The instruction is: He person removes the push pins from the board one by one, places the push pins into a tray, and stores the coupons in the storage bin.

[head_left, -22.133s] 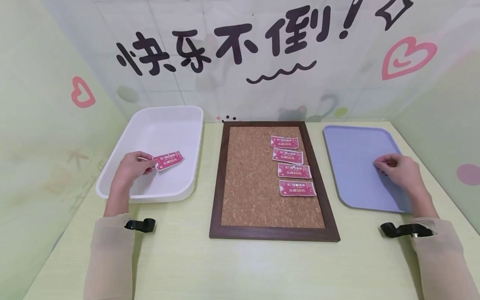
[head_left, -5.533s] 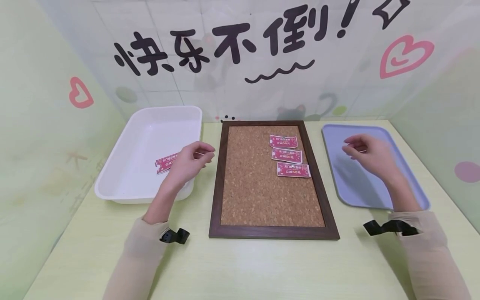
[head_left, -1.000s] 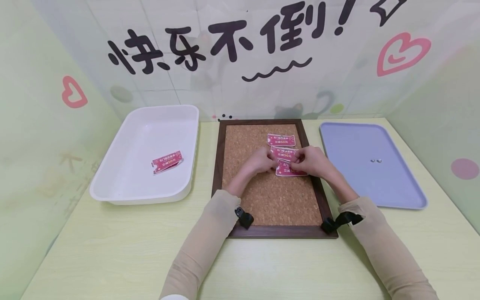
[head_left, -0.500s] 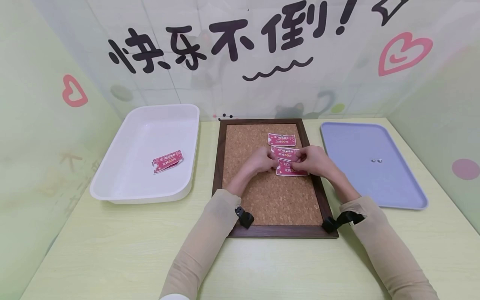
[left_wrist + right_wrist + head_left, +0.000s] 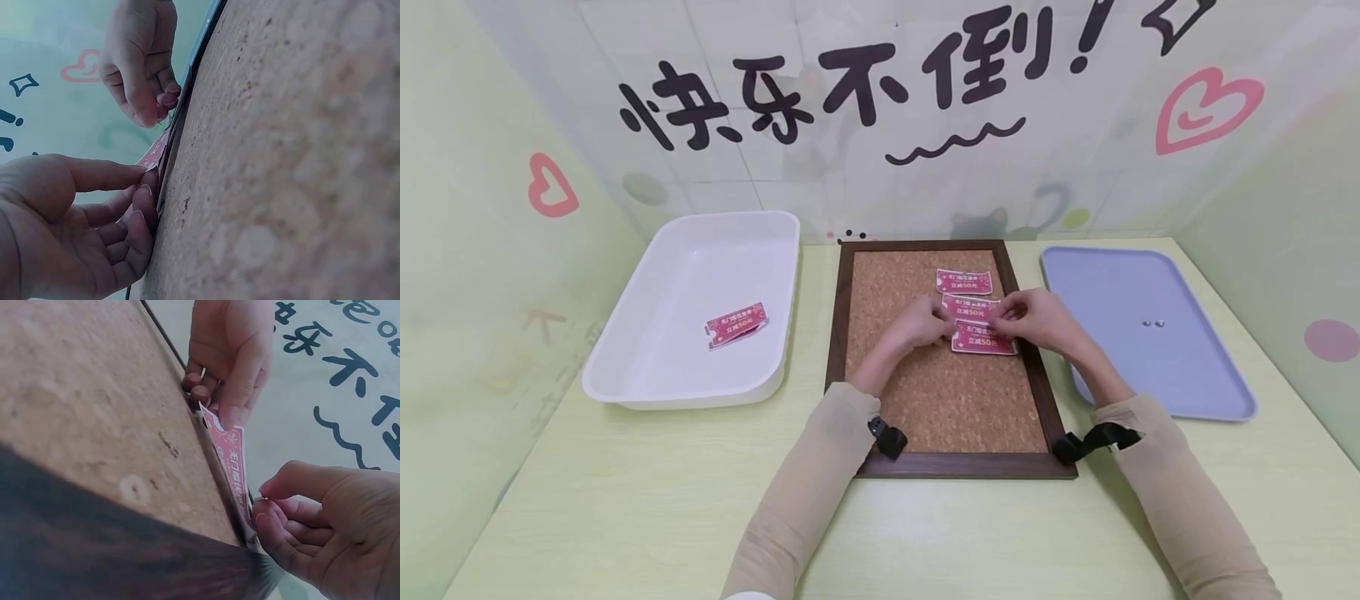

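Coupons (image 5: 734,325) lie in the white tray (image 5: 700,258) at left of frame. Near centre, your left hand (image 5: 921,323) pinches the left end of the lowest coupon (image 5: 981,340) on the corkboard (image 5: 940,400). Your right hand (image 5: 1034,320), fingertips pinched apparently on a tiny pin (image 5: 265,498), has eased rightward, uncovering more print; the pin is likely loosened. The board's right edge passes under that hand; cork runs on below both, giving room. Two pins (image 5: 1147,323) rest on the blue tray (image 5: 1112,283), right of frame.
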Available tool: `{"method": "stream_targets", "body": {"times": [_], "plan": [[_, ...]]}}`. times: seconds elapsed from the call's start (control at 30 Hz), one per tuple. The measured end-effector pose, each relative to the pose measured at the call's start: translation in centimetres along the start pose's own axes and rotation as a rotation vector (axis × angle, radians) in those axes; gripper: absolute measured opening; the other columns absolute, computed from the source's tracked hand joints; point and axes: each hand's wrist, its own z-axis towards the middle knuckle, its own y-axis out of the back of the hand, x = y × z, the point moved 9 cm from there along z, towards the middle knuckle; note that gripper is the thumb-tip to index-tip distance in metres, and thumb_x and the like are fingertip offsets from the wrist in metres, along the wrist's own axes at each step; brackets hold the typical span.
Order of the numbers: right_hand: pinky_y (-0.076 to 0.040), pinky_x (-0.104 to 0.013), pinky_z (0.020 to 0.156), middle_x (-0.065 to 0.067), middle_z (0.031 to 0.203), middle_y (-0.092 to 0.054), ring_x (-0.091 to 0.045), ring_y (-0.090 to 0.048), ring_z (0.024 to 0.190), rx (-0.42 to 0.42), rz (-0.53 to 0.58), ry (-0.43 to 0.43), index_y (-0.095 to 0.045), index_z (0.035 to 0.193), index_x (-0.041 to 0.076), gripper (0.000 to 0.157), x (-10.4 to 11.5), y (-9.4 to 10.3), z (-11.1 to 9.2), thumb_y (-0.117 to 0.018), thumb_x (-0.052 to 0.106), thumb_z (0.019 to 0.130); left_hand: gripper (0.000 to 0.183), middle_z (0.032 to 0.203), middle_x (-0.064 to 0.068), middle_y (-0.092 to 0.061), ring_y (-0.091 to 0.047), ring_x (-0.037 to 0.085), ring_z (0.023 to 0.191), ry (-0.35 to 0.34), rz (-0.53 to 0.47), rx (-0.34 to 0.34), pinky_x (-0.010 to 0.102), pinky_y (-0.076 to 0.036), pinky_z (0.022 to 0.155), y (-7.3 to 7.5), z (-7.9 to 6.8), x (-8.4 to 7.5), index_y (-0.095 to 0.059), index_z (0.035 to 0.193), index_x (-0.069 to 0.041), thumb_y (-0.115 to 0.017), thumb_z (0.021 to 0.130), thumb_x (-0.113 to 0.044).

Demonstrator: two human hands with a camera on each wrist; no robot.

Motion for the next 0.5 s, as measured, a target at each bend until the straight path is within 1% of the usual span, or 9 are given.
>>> {"method": "stream_targets", "body": {"times": [0.13,0.3,0.5], "plan": [[-0.053,-0.023,0.064,-0.009,0.086,-0.072,-0.016,-0.066,0.072,-0.047,0.026,0.015,-0.072,0.098,-0.003,0.017,0.2,1.0,-0.4,-0.072,0.013,0.091,0.005,0.09,0.008,-0.064,-0.06,0.016,0.073,0.001,0.0,-0.015,0.025,-0.052,0.063,0.4,-0.3,0.1,-0.071,0.096,0.0,-0.068,0.095,-0.005],[-0.056,-0.027,0.067,-0.015,0.091,-0.071,-0.019,-0.068,0.076,-0.074,0.061,0.026,-0.069,0.102,-0.004,0.018,0.8,2.3,-1.1,-0.07,0.011,0.093,0.009,0.092,0.009,-0.064,-0.06,0.017,0.076,-0.034,-0.01,-0.025,0.025,-0.051,0.064,1.1,-0.9,0.0,-0.072,0.1,0.0,-0.066,0.097,-0.006],[-0.058,-0.028,0.068,-0.015,0.091,-0.071,-0.014,-0.068,0.074,-0.107,0.119,0.064,-0.068,0.103,-0.006,0.018,1.3,3.5,-1.9,-0.071,0.008,0.093,0.014,0.094,0.008,-0.063,-0.06,0.02,0.081,-0.066,-0.037,-0.038,0.025,-0.048,0.064,2.6,-1.9,0.3,-0.069,0.105,-0.001,-0.065,0.098,-0.012]]}}
